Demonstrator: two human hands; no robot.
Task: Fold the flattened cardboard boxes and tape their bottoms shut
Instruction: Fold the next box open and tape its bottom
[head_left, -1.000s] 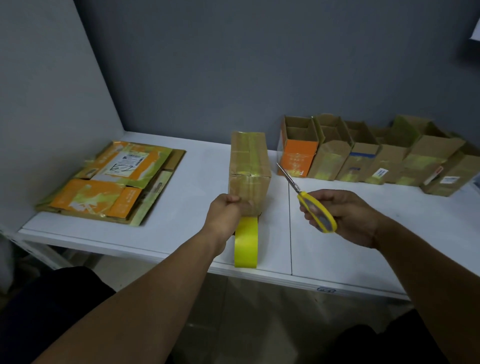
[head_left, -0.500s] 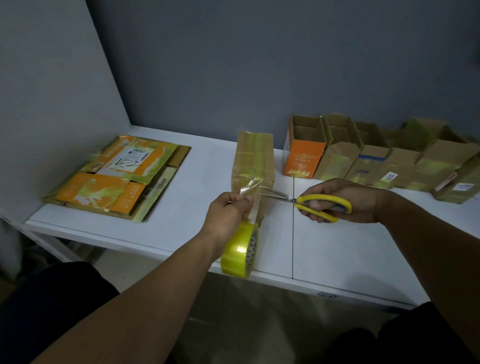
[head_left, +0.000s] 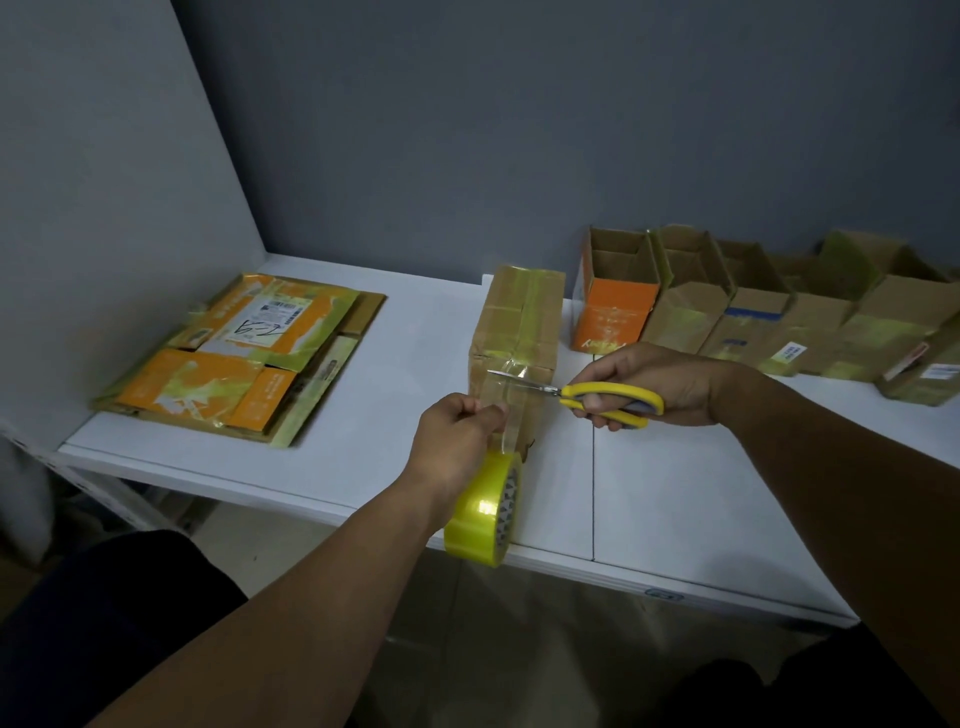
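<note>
A brown box (head_left: 519, 332) stands on the white desk (head_left: 701, 493), near the middle. It is shut on top, with shiny tape running over it.

The left hand (head_left: 457, 441) is just in front of the box. Its fingers (head_left: 491, 413) are pinched tight on a strip of clear tape (head_left: 506, 415). The strip goes from the front of the box down to a yellow tape roll (head_left: 485, 512). The roll hangs under the hand, by the desk's front edge.

The right hand (head_left: 660, 384) holds scissors (head_left: 597, 397) with yellow handles. Its fingers are curled through the handles. The blades point left and lie across the strip, close to the box. I cannot tell if the blades are open or closed.

A pile of flat boxes (head_left: 244, 358), orange and brown, lies on the left side of the desk, well apart from the brown box. At the back right, a row of folded boxes (head_left: 753, 312) stands side by side with open tops. The box at the left end of the row is orange.
</note>
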